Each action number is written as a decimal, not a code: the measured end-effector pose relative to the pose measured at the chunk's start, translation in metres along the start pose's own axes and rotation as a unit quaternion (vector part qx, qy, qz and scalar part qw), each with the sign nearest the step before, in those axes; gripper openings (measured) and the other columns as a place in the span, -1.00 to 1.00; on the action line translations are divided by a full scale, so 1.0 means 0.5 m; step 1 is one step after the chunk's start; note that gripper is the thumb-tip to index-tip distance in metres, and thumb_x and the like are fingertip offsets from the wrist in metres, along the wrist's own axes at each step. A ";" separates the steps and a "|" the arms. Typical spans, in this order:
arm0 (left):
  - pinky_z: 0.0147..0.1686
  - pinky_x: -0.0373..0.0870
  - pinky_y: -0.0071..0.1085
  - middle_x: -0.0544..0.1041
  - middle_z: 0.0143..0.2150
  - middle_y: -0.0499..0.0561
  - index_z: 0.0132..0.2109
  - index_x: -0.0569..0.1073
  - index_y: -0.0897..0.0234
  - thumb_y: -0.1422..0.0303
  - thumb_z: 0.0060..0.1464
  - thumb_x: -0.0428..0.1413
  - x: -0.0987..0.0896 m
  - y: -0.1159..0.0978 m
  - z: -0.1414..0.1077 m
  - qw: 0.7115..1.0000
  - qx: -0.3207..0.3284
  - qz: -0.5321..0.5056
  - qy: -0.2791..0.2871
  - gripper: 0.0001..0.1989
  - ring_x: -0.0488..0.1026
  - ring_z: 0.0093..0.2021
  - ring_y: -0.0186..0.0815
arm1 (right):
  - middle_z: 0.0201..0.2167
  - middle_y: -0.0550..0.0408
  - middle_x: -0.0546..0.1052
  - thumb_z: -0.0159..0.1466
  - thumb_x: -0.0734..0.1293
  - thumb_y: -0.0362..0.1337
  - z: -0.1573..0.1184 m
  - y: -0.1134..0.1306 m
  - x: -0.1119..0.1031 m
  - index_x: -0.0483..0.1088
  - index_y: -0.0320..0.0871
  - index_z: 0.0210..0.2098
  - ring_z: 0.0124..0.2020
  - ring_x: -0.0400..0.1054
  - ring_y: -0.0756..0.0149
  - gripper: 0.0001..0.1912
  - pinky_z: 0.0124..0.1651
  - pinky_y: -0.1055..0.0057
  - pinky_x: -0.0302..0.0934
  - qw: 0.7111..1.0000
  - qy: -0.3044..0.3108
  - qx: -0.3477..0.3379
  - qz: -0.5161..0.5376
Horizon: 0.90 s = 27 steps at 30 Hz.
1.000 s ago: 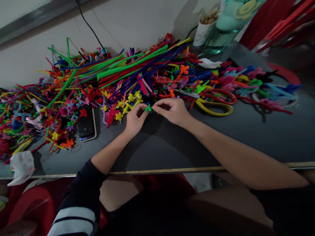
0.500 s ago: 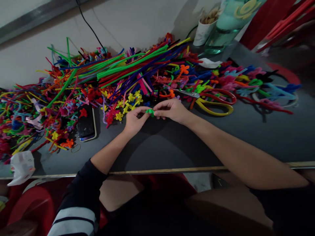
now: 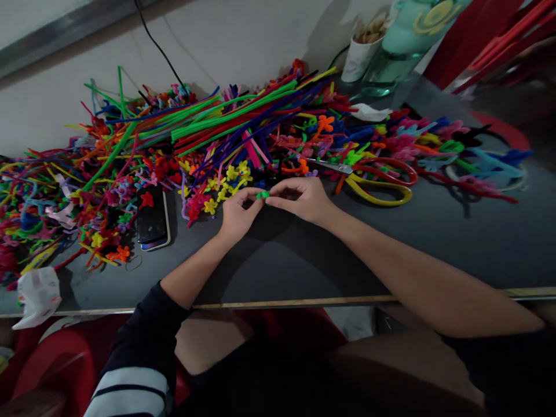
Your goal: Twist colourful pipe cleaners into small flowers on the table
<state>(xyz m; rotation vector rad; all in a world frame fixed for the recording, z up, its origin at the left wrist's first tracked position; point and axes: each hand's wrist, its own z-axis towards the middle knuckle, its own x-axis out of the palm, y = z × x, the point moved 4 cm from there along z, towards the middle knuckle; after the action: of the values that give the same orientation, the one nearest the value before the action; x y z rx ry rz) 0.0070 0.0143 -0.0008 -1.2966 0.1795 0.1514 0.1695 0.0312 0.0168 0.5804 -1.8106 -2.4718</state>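
Note:
Between my two hands is a small green pipe cleaner flower [image 3: 262, 195], partly hidden by the fingertips. My left hand [image 3: 238, 214] pinches it from the left with thumb and forefinger. From the right, the thumb and fingers of my right hand [image 3: 306, 198] are closed on its other side. Just beyond my left hand lie yellow pipe cleaner flowers [image 3: 232, 176]. Behind both hands, a bundle of long straight pipe cleaners [image 3: 234, 119] rests on the heap. Scissors [image 3: 382, 182] with one red and one yellow handle loop lie to the right of my right hand.
A phone [image 3: 153, 223] with a red flower on it lies at left. Crumpled white plastic [image 3: 39, 295] hangs at the table's front edge [image 3: 295, 302]. A paper cup [image 3: 361, 55] and a green bottle [image 3: 386, 69] stand at the back. Mixed pipe cleaner pieces [image 3: 108, 191] cover the rear.
The fingers of my right hand have shifted slightly left and closer around the green flower, so less of it shows. My left hand stays nearly where it was.

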 end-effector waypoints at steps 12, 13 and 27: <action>-0.34 0.35 -0.44 0.50 -0.38 -0.06 -0.16 0.53 0.19 0.19 0.11 0.19 -0.001 0.013 0.010 0.999 0.000 -0.038 -0.012 -0.79 0.41 -0.39 -0.40 | -0.50 0.06 0.55 0.14 0.39 -0.14 0.001 0.011 -0.002 0.52 -0.13 -0.42 -0.51 0.38 0.34 -0.82 -0.42 0.38 0.25 0.994 -0.021 -0.041 -0.101; -0.32 0.36 -0.45 0.51 -0.35 -0.05 -0.16 0.53 0.20 0.20 0.11 0.20 -0.001 0.014 0.010 0.999 0.002 -0.035 -0.016 -0.79 0.42 -0.36 -0.40 | -0.50 0.06 0.56 0.14 0.39 -0.15 0.001 0.012 -0.004 0.53 -0.14 -0.41 -0.51 0.38 0.34 -0.82 -0.43 0.39 0.25 0.994 -0.025 -0.040 -0.100; -0.41 0.30 -0.50 0.54 -0.34 -0.04 -0.24 0.47 0.26 0.41 0.09 0.17 0.004 0.005 0.004 0.999 -0.018 0.026 -0.011 -0.93 0.42 -0.41 -0.44 | -0.48 0.06 0.58 0.16 0.39 -0.17 0.001 0.011 -0.006 0.55 -0.16 -0.38 -0.51 0.40 0.36 -0.82 -0.47 0.44 0.27 0.997 -0.027 -0.046 -0.063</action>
<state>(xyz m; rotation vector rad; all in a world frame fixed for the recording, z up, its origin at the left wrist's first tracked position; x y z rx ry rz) 0.0084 0.0168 -0.0028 -1.3258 0.1918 0.2142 0.1713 0.0307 0.0227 0.6486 -1.7175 -2.6617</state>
